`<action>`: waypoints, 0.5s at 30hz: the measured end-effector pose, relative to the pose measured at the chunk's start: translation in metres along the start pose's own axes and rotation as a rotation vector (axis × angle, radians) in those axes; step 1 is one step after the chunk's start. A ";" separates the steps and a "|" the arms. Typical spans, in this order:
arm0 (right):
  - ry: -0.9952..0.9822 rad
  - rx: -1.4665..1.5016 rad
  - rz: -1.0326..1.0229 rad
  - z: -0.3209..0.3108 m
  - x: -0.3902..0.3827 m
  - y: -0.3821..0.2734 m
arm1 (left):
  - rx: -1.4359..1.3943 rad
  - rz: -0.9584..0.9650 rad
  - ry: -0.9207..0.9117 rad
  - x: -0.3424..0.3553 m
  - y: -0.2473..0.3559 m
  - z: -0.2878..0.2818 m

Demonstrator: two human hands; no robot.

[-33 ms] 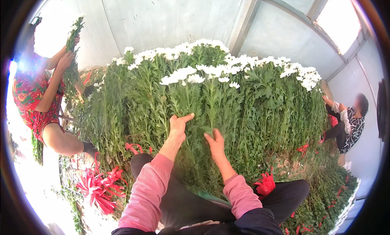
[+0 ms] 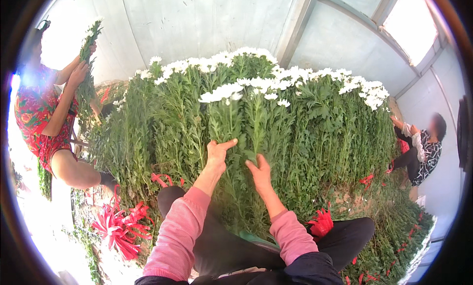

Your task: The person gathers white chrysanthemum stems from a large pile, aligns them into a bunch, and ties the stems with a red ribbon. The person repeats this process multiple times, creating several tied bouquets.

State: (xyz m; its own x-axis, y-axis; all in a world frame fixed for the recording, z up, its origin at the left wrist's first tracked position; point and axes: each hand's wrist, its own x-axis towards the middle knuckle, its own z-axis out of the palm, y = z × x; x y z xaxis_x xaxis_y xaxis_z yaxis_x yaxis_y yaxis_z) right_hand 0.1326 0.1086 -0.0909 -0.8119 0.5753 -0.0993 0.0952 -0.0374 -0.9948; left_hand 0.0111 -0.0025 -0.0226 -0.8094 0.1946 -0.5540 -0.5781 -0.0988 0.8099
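Note:
My left hand point(image 2: 217, 155) is closed round a small bunch of white chrysanthemums point(image 2: 221, 93), its thumb lying across the leafy stems. The blooms are level at the top and the stems hang down toward my lap. To its right and slightly lower, my right hand point(image 2: 260, 171) has its thumb and fingers round another leafy chrysanthemum stem point(image 2: 257, 122); its fingertips are partly hidden by leaves. Just beyond both hands stands a long, dense bank of cut chrysanthemums point(image 2: 320, 117), white heads up.
Red plastic ties point(image 2: 120, 228) lie in a heap at left; another red bundle point(image 2: 321, 222) rests by my right knee. At left a person in red floral clothes point(image 2: 47, 107) holds chrysanthemums; another person point(image 2: 427, 152) sits at far right. Tied bunches point(image 2: 394, 240) lie lower right. A pale wall point(image 2: 207, 24) stands behind.
The blooms held in my left hand have shifted slightly right and closer together. My right hand has moved a little left and up. The people at the sides look unchanged.

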 end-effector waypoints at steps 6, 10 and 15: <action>0.036 0.195 0.012 0.013 0.004 -0.001 | -0.110 -0.093 0.000 -0.006 0.005 0.000; 0.005 0.184 0.024 0.016 0.002 -0.001 | -0.090 -0.118 -0.009 0.014 -0.009 -0.006; -0.009 0.087 0.004 0.023 0.000 -0.002 | -0.183 -0.115 -0.046 0.028 -0.019 -0.007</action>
State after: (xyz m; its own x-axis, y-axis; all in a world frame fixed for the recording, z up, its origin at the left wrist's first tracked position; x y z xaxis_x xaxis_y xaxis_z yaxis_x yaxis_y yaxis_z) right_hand 0.1195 0.0897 -0.0897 -0.8166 0.5678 -0.1036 0.0486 -0.1112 -0.9926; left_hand -0.0009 -0.0020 -0.0547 -0.7337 0.2589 -0.6282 -0.6791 -0.2480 0.6909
